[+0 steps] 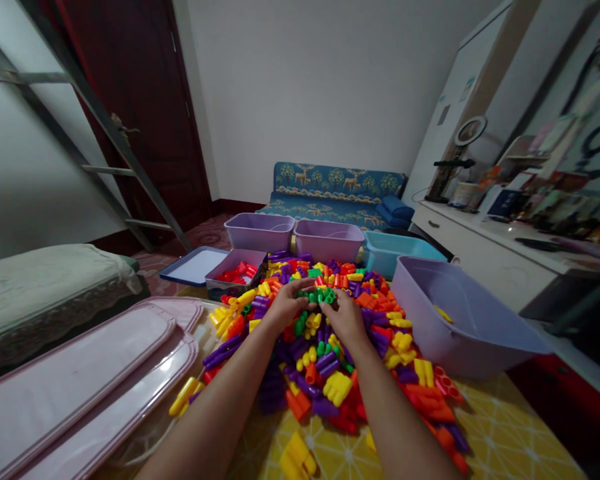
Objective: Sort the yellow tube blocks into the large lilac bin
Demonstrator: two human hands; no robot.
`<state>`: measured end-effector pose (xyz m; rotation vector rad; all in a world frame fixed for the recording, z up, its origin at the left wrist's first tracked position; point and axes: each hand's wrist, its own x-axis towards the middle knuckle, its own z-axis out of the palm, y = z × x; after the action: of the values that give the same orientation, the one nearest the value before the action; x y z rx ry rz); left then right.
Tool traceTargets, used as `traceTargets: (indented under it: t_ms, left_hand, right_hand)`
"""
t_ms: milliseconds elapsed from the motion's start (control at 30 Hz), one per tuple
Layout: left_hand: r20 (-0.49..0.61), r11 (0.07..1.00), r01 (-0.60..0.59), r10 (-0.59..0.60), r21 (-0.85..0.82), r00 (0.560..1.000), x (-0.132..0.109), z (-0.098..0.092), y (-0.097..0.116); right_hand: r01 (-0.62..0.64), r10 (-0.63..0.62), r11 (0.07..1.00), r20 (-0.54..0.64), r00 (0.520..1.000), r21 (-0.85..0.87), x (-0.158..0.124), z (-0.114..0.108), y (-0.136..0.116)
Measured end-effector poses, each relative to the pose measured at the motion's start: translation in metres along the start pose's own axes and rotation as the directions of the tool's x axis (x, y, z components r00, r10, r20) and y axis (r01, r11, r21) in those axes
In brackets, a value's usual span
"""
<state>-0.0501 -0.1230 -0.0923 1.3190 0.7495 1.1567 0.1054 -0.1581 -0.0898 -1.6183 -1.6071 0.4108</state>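
Note:
Both my hands are over the middle of a big heap of plastic toy blocks (337,389) in red, orange, yellow, purple and green, shaped like joined tubes. My left hand (287,307) has its thumb and fingers closed around the left part of some green tube blocks. My right hand (346,319) pinches the right end of the green blocks (327,295), whose round openings show. Whether the green pieces are joined together, I cannot tell. Yellow, purple and other green blocks lie close below my fingers.
Two purple bins (260,232) and a light blue bin (400,250) line the far side. A larger purple bin (460,320) at right holds a yellow piece. A small box (220,285) holds red blocks. Pink lids (80,373) lie left. Under the heap is a yellow patterned tablecloth (505,427).

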Motion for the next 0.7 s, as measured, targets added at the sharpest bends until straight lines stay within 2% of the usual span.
traceTargets:
  t_ms: [67,133,200,267,367,467,533,600,700]
  left_hand:
    - [-0.043,0.999,0.033,-0.033,-0.005,0.999,-0.002,-0.002,-0.003]
    - [-0.115,0.997,0.033,-0.024,0.075,0.993,-0.003,-0.003,-0.006]
    - [-0.197,0.97,-0.004,0.053,0.244,0.979,-0.004,-0.004,-0.008]
    - [-0.244,0.895,-0.056,0.181,0.443,0.953,-0.005,-0.003,-0.01]
    - [-0.18,0.781,-0.135,0.302,0.61,0.936,-0.007,0.001,-0.01]
    - [-0.022,0.711,-0.242,0.34,0.66,0.94,-0.009,0.003,-0.008]
    - [0.045,0.679,-0.299,0.365,0.671,0.93,-0.01,0.004,-0.007]
    - [0.054,0.672,-0.319,0.384,0.668,0.922,-0.011,0.004,-0.006]
    - [-0.002,0.684,-0.287,0.388,0.671,0.922,-0.011,0.004,-0.006]
  right_hand:
    - [0.004,-0.004,0.999,0.007,1.0,0.037,0.0,0.0,0.0]
    - [0.005,-0.007,0.998,0.022,1.0,0.065,-0.001,0.0,0.0]
    - [0.007,-0.008,0.997,0.022,1.0,0.076,-0.001,-0.001,0.0]
    - [0.02,-0.02,0.998,0.002,1.0,0.061,-0.002,-0.001,0.0]
    - [0.061,-0.059,0.998,-0.055,0.997,0.019,-0.002,-0.001,-0.001]
    - [0.079,-0.078,0.997,-0.082,0.994,0.011,-0.003,0.001,-0.003]
    - [0.079,-0.078,0.997,-0.067,0.995,0.011,-0.004,0.003,-0.005]
    - [0.09,-0.089,0.996,-0.064,0.994,0.014,-0.006,0.004,-0.008]
    - [0.123,-0.118,0.991,-0.089,0.989,0.048,-0.009,0.004,-0.013]
